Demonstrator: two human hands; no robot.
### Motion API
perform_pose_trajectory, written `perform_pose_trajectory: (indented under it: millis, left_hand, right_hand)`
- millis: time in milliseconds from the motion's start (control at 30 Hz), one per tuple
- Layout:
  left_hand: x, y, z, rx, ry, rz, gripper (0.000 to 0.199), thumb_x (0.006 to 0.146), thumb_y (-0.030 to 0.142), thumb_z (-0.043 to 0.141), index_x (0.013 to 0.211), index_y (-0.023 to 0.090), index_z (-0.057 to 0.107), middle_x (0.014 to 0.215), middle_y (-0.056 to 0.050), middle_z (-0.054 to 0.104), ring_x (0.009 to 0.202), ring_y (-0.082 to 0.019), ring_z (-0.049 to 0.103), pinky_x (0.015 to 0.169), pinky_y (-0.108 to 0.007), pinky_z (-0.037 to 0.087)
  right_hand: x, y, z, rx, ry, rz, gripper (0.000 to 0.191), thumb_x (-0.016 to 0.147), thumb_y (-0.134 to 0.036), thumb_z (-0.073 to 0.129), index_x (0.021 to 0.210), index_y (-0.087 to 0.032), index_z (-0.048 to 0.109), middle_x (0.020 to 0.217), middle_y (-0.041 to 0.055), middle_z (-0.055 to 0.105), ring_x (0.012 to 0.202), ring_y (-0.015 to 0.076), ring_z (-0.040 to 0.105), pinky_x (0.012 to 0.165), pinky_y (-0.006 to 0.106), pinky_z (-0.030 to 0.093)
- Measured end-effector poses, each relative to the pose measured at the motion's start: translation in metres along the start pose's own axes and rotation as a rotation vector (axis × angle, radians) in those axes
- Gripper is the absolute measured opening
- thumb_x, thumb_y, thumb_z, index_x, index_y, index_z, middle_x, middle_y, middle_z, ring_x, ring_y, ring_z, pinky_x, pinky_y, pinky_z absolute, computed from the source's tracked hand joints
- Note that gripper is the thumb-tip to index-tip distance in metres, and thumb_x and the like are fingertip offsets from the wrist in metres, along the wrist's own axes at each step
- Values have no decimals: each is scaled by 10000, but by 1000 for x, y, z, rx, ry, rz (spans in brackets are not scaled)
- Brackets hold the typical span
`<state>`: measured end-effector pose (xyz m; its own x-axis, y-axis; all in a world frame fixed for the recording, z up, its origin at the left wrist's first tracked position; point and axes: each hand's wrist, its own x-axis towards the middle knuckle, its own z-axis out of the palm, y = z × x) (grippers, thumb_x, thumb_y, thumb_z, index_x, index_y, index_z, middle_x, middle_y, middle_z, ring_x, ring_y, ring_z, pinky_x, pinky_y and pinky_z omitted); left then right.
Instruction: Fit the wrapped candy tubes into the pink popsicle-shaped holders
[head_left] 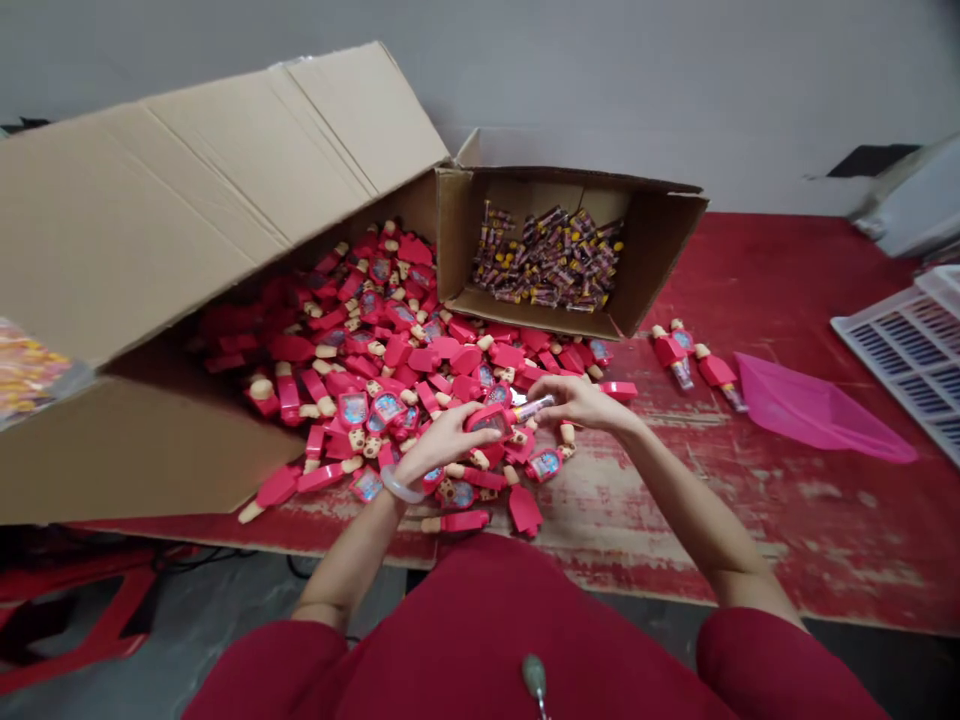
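Observation:
My left hand [441, 440] is closed round a red plastic toy case [491, 422] with a small window in its front. In my right hand [581, 402], the fingertips pinch a small clear tube [534, 408] with coloured contents, its far end at the edge of the red case. Whether the tube sits inside the case or only touches it, I cannot tell. Beneath both hands spreads a heap of similar red toy cases [442, 352] with beige, brown-spotted ends. A smaller cardboard box [660, 260] behind them holds many small tubes [559, 250].
A large tipped cardboard box [202, 190] stands at left, the heap spilling from it onto the worn red table [787, 500]. Toward the right lie several cases with tubes attached [716, 370], a pink mesh bag [817, 405] and a white slatted basket [911, 340].

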<state>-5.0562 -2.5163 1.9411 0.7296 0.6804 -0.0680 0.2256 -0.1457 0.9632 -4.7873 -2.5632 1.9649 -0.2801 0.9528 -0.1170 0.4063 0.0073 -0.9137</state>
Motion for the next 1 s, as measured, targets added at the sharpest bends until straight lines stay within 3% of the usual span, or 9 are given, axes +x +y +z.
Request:
perform_pose_trajectory:
  millis: [100,267,433,567,700,833,1000]
  left_hand:
    - [-1,13,-4,-4,-66,17,447,805,532,717,1042,154,687,929,-28,682,796,-176,622,680,-253,486]
    - [3,39,-15,99,-232,16,428,822,535,705,1031,162,697,853,-11,661,687,-137,580,591,-224,419]
    - [2,58,-20,196,-350,1,407,828,545,700,982,168,693,797,-6,659,660,-127,570,565,-212,387]
    - [0,61,-14,173,-376,-48,401,815,528,710,969,158,701,770,-8,655,594,-103,528,523,-209,348]
    - [-3,52,-5,30,-415,-193,405,795,506,735,1008,162,716,643,22,579,463,-71,406,452,-221,266]
    - [-4,43,2,-122,-425,-309,403,775,500,762,1017,180,720,578,41,513,428,-73,368,437,-235,263]
    - [0,41,7,-134,-508,-308,365,779,514,740,920,178,713,608,22,543,433,-80,394,436,-237,289]
  right_hand:
    - [-8,-13,5,-378,-128,-23,304,837,-428,729,971,-159,687,846,29,697,752,167,624,678,252,442]
    - [-22,-22,33,-799,0,-124,185,941,-288,593,1052,-150,649,878,78,699,731,175,607,635,250,351]
    - [-32,-33,38,-1125,17,-128,99,908,-219,601,953,-156,663,729,67,670,648,168,578,573,269,233]
    - [-38,-39,39,-1215,30,-178,145,921,-159,510,869,-148,645,680,68,654,582,141,521,553,290,175]
    - [-45,-33,45,-1244,-7,-160,221,936,-134,450,929,-122,670,697,84,669,544,135,468,536,300,143]
    - [-53,-26,51,-1240,41,-151,244,923,-118,435,953,-124,677,701,92,670,537,139,461,530,299,174]
    - [-60,-27,58,-1216,38,-85,234,887,-143,507,1024,-129,696,746,104,695,568,153,515,527,295,200]
